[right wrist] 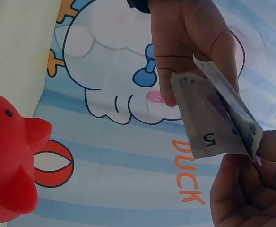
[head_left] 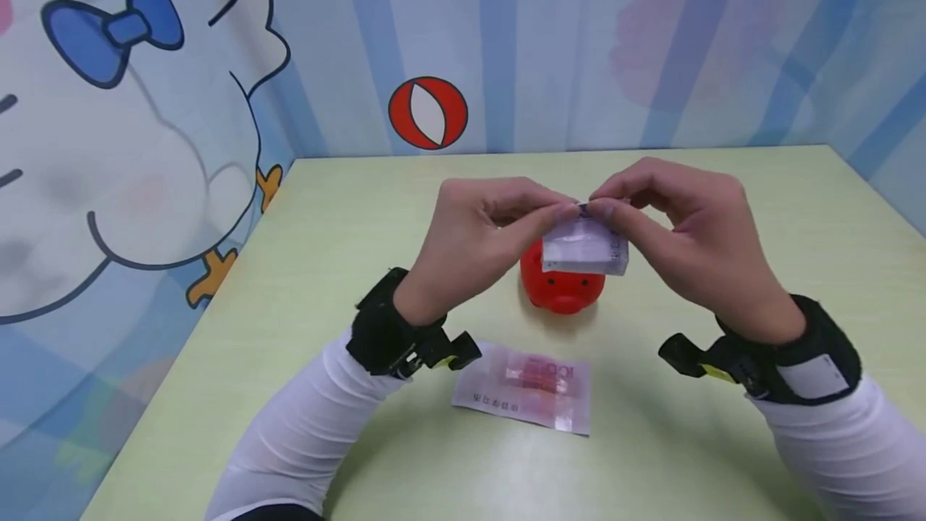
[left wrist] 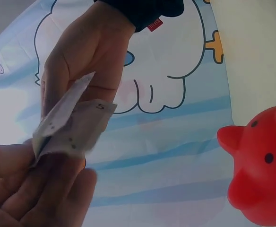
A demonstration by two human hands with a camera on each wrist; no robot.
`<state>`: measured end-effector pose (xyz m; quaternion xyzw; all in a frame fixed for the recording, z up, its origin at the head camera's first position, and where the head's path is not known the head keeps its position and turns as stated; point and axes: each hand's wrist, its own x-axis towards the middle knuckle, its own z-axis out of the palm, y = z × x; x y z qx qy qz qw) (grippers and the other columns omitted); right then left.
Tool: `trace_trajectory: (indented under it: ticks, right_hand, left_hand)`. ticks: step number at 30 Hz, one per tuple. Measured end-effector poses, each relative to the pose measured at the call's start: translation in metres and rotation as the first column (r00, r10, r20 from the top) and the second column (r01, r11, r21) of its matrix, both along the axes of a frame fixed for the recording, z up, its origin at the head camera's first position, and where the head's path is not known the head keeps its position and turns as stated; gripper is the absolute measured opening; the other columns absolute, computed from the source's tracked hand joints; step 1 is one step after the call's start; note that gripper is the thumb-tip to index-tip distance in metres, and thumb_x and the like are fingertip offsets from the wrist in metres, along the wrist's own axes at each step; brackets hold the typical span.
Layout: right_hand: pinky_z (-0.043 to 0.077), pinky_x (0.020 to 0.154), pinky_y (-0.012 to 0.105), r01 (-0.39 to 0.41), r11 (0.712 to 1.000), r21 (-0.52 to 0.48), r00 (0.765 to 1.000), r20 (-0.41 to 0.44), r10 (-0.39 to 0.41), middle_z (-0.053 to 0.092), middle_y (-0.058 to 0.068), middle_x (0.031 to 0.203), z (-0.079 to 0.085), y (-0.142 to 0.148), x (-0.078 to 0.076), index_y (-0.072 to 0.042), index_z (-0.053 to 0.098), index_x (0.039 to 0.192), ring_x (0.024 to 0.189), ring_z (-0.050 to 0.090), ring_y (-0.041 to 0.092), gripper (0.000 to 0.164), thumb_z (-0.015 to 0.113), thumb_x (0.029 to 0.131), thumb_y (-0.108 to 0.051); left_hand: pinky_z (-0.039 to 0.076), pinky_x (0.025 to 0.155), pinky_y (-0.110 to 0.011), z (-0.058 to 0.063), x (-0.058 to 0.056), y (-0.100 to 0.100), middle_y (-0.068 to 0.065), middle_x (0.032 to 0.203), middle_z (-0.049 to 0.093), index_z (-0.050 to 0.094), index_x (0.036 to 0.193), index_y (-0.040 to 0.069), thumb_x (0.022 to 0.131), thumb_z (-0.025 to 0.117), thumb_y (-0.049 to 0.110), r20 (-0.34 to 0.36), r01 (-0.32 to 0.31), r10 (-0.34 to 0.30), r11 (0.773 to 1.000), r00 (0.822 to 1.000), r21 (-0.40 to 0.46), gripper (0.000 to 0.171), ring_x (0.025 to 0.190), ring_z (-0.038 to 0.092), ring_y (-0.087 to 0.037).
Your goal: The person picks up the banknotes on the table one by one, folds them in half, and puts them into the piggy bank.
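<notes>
Both hands pinch the fold of a purple-white banknote between thumbs and fingertips. My left hand has its edge on the left, my right hand on the right, fingertips close together. Two flaps hang apart below the crease, and a printed 5 shows on one flap in the right wrist view. Behind the note in the head view stands a red piggy bank, its top covered by the note. A pinkish banknote marked 100 lies flat on the table nearer the body, with shiny clear strips across it.
The pale yellow-green table reaches back to a blue striped backdrop. A cartoon-printed sheet borders its left side. Black straps with small cameras sit on both wrists.
</notes>
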<state>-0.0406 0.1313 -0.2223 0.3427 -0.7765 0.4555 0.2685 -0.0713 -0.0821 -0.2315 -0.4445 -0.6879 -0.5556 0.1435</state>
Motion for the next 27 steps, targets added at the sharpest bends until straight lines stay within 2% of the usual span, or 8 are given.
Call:
trace_trajectory:
  ticks: [5, 8, 10, 14, 17, 20, 22, 27]
  right_hand:
    - [0.056, 0.075, 0.02, 0.082, 0.994, -0.065, 0.996, -0.011, -0.083, 0.069, 0.007, 0.09, 0.0, 0.002, 0.0, 0.002, 0.071, 0.098, 0.075, 0.066, 0.014, 0.02, 0.069, 0.082, 0.013]
    - [0.056, 0.071, 0.02, 0.108, 0.987, -0.12, 0.994, -0.003, -0.109, 0.07, 0.007, 0.091, 0.0, 0.003, 0.0, 0.004, 0.07, 0.102, 0.07, 0.065, 0.015, 0.02, 0.069, 0.083, 0.01]
    - [0.056, 0.071, 0.02, 0.102, 0.985, -0.14, 0.994, -0.013, -0.105, 0.07, 0.008, 0.091, 0.0, 0.003, 0.0, 0.005, 0.07, 0.102, 0.071, 0.065, 0.015, 0.019, 0.069, 0.084, 0.01]
    - [0.055, 0.077, 0.022, -0.016, 0.988, -0.154, 0.997, -0.072, 0.004, 0.069, 0.013, 0.091, 0.001, 0.004, -0.001, 0.01, 0.069, 0.1, 0.078, 0.065, 0.018, 0.018, 0.07, 0.082, 0.011]
    - [0.053, 0.079, 0.024, -0.089, 0.991, -0.098, 0.986, -0.15, 0.074, 0.069, 0.015, 0.092, 0.001, 0.004, -0.004, 0.01, 0.07, 0.098, 0.086, 0.064, 0.02, 0.017, 0.073, 0.081, 0.008]
    - [0.052, 0.079, 0.023, -0.081, 0.997, -0.012, 0.971, -0.228, 0.076, 0.07, 0.016, 0.096, 0.001, 0.003, -0.007, 0.006, 0.072, 0.098, 0.09, 0.064, 0.017, 0.017, 0.075, 0.082, -0.001]
    - [0.052, 0.083, 0.022, -0.041, 0.998, 0.04, 0.96, -0.276, 0.05, 0.071, 0.014, 0.099, 0.001, 0.003, -0.008, 0.003, 0.074, 0.099, 0.094, 0.066, 0.017, 0.019, 0.074, 0.086, -0.012]
    - [0.05, 0.091, 0.018, 0.058, 0.992, 0.111, 0.923, -0.384, -0.011, 0.072, 0.013, 0.101, 0.001, 0.001, -0.008, -0.003, 0.076, 0.099, 0.093, 0.068, 0.023, 0.036, 0.066, 0.092, -0.037]
  left_hand:
    - [0.058, 0.081, -0.029, 0.001, 0.001, 0.002, -0.008, 0.098, 0.074, 0.07, 0.113, 0.001, 0.085, 0.075, 0.009, 0.124, 0.045, -0.042, 0.999, 0.991, -0.025, 0.03, 0.085, 0.072, -0.009]
    - [0.058, 0.083, -0.029, 0.001, 0.002, 0.002, -0.009, 0.097, 0.075, 0.069, 0.115, 0.001, 0.084, 0.076, 0.008, 0.152, 0.037, -0.033, 0.999, 0.988, -0.024, 0.032, 0.086, 0.073, -0.009]
    - [0.058, 0.083, -0.03, 0.001, 0.001, 0.001, -0.008, 0.097, 0.075, 0.07, 0.114, 0.001, 0.085, 0.075, 0.008, 0.163, 0.033, -0.03, 0.999, 0.986, -0.015, 0.03, 0.086, 0.073, -0.009]
    - [0.059, 0.079, -0.032, -0.001, -0.003, 0.0, -0.009, 0.098, 0.075, 0.072, 0.111, 0.001, 0.087, 0.073, 0.007, 0.195, 0.032, -0.035, 0.999, 0.98, 0.018, 0.025, 0.086, 0.073, -0.012]
    - [0.06, 0.076, -0.035, -0.002, -0.006, -0.002, -0.011, 0.099, 0.074, 0.072, 0.111, -0.001, 0.088, 0.07, 0.005, 0.228, 0.034, -0.048, 0.997, 0.972, 0.065, 0.023, 0.086, 0.074, -0.016]
    - [0.06, 0.074, -0.039, -0.001, -0.008, -0.005, -0.014, 0.103, 0.073, 0.07, 0.113, -0.003, 0.09, 0.067, 0.001, 0.272, 0.053, -0.086, 0.991, 0.959, 0.125, 0.024, 0.087, 0.074, -0.022]
    - [0.06, 0.074, -0.041, -0.001, -0.008, -0.006, -0.015, 0.106, 0.073, 0.069, 0.115, -0.004, 0.091, 0.066, 0.001, 0.305, 0.066, -0.109, 0.986, 0.946, 0.15, 0.025, 0.089, 0.073, -0.024]
    - [0.059, 0.08, -0.041, 0.002, -0.009, -0.008, -0.015, 0.108, 0.072, 0.067, 0.121, -0.001, 0.093, 0.063, 0.004, 0.386, 0.087, -0.149, 0.981, 0.911, 0.175, 0.028, 0.089, 0.073, -0.028]
